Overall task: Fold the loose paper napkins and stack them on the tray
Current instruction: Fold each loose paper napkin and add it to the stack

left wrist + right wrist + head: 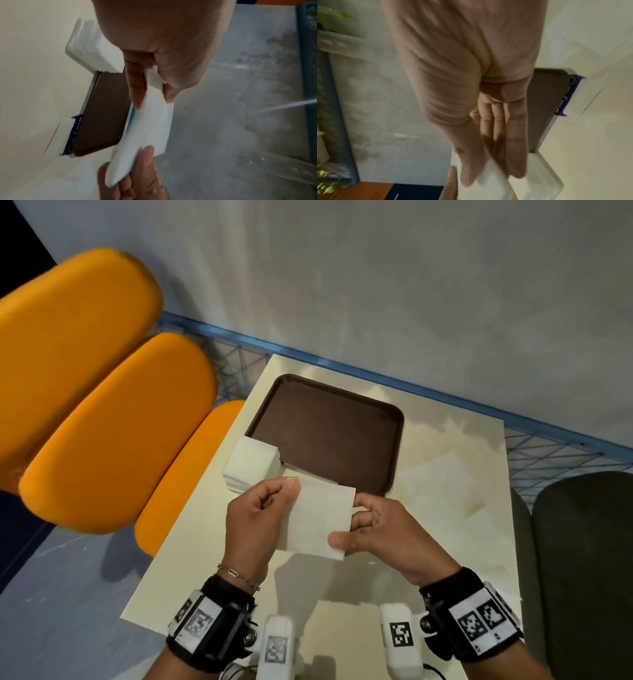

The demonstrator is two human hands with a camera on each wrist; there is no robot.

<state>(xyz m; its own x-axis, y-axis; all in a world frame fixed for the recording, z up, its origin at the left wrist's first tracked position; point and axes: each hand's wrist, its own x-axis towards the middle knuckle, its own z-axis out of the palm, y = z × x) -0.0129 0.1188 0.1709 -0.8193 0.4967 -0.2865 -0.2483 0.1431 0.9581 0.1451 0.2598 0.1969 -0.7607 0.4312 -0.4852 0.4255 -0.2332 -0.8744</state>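
Observation:
I hold one white paper napkin (pixel 320 518) above the cream table (pixel 445 559), near its middle. My left hand (pixel 291 491) pinches its upper left edge between thumb and curled fingers, as the left wrist view shows on the napkin (pixel 154 128). My right hand (pixel 349 522) pinches the right edge, thumb at the lower corner; its fingers (pixel 515 148) lie along the napkin (pixel 489 186). The brown tray (pixel 325 433) lies just beyond, bare inside. A thick stack of white napkins (pixel 250 463) (pixel 92 51) sits at the tray's near left corner, overlapping its rim.
A flat white pack with a purple label (pixel 73 135) (pixel 568 97) lies right of the tray (pixel 102 115), seen faintly in the head view (pixel 442 484). Orange seats (pixel 113 433) stand left of the table, a dark chair (pixel 582 559) right. A blue wire rail (pixel 376 378) and wall run behind.

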